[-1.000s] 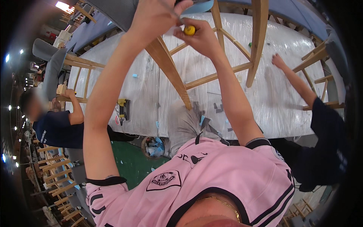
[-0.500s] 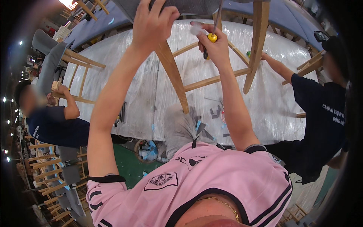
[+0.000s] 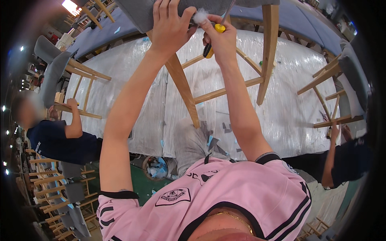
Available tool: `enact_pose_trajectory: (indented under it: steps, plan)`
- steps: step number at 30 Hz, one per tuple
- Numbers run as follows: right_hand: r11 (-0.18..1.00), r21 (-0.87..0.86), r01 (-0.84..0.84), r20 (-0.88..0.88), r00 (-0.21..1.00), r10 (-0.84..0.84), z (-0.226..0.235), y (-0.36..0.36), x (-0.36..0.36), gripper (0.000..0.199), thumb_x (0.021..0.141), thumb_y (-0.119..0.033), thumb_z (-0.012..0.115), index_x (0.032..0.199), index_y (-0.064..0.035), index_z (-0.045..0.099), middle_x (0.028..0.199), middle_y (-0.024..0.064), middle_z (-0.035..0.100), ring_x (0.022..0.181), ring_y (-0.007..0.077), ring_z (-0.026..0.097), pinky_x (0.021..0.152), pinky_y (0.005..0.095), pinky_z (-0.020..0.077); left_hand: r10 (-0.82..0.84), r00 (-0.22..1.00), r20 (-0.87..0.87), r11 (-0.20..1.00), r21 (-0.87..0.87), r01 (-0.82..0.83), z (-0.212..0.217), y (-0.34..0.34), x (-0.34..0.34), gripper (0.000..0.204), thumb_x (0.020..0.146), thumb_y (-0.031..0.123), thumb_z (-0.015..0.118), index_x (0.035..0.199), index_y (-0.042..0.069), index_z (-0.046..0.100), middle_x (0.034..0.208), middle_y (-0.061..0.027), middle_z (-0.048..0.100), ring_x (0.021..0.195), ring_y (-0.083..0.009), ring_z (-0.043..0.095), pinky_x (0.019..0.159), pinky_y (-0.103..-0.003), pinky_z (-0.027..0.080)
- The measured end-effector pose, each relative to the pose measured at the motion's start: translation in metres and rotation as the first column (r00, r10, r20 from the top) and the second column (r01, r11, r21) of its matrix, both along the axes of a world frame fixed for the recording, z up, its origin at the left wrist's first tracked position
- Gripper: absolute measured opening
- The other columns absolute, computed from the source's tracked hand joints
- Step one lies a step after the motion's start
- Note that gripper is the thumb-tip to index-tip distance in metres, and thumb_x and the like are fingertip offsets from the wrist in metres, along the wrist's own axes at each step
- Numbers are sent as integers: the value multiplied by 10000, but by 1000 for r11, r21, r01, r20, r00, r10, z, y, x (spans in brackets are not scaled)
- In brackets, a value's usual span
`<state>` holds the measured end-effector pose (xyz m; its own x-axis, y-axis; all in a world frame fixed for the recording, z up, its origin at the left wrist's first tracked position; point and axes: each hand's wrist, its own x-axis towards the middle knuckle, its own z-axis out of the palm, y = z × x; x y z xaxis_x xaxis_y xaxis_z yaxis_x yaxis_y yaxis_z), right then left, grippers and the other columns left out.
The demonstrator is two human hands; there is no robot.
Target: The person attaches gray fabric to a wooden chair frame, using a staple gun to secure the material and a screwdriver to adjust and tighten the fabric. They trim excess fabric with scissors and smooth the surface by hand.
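Note:
A chair with grey upholstery (image 3: 138,14) and wooden legs (image 3: 268,52) stands tipped in front of me, its legs reaching down toward my lap. My left hand (image 3: 171,30) lies against the grey fabric, its fingers stretched and apart. Close beside it, my right hand (image 3: 221,42) grips a screwdriver (image 3: 208,50) with a yellow and black handle, its metal shaft pointing up. Between that hand's thumb and forefinger is a tuft of white fibre stuffing (image 3: 200,17), held against the chair's underside. The fabric just behind the tuft is hidden by my fingers.
A plastic-wrapped table (image 3: 293,132) lies beneath the chair, with grey and blue scraps on it. A basket of scraps (image 3: 157,168) stands on the green floor. Co-workers handle chairs at left (image 3: 86,90) and right (image 3: 321,86); stacked chairs (image 3: 60,180) stand lower left.
My right hand has moved up and left with the tuft, closer to my left hand and the upholstery. My left hand has shifted slightly right. The co-worker at right has moved back beside another chair.

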<state>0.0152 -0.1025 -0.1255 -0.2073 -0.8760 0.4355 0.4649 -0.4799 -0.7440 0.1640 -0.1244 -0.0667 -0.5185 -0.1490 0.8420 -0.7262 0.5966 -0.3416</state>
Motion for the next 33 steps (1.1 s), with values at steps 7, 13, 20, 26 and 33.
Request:
enact_pose_trajectory:
  steps: [7, 13, 20, 26, 33]
  plan:
    - [998, -11, -69, -18, 997, 69, -3, 4, -37, 247, 889, -150, 836, 1039, -13, 697, 734, 12, 635, 528, 92, 586, 472, 211, 446, -68, 997, -36, 989, 129, 72, 15, 7, 3, 171, 778, 158, 763, 921, 66, 748, 1481, -165, 534, 1352, -435, 448, 1125, -540, 367]
    - [996, -67, 54, -221, 973, -68, -24, 1, -29, 227, 920, -167, 802, 1095, -47, 722, 692, -20, 617, 524, 45, 533, 479, 222, 420, -96, 993, -64, 935, 336, 112, 35, -1, 4, 149, 808, 121, 719, 886, 13, 787, 1533, -166, 516, 1375, -450, 416, 1181, -508, 320]
    - [990, -113, 88, -318, 941, -120, -8, -23, 3, 264, 943, -185, 784, 1153, -31, 741, 693, -22, 612, 552, 41, 511, 492, 226, 415, -99, 990, -101, 851, 508, 137, 47, -4, 4, 174, 801, 176, 737, 885, 49, 819, 1539, -153, 516, 1405, -424, 391, 1206, -479, 294]
    - [994, 91, 60, -77, 996, -53, -16, -24, -4, 418, 888, -260, 847, 1159, 36, 732, 687, -9, 616, 524, 53, 507, 469, 237, 420, -92, 989, -119, 829, 540, 142, 52, 10, 2, 170, 808, 186, 756, 894, 54, 821, 1558, -153, 499, 1416, -430, 381, 1211, -486, 289]
    - [999, 43, -6, -98, 995, 10, -9, -21, 7, 473, 863, -286, 866, 1151, 61, 722, 690, 10, 653, 538, 62, 530, 488, 249, 442, -85, 993, -81, 848, 517, 115, 47, 0, 7, 172, 860, 163, 724, 939, 38, 814, 1553, -181, 496, 1422, -428, 377, 1205, -488, 283]
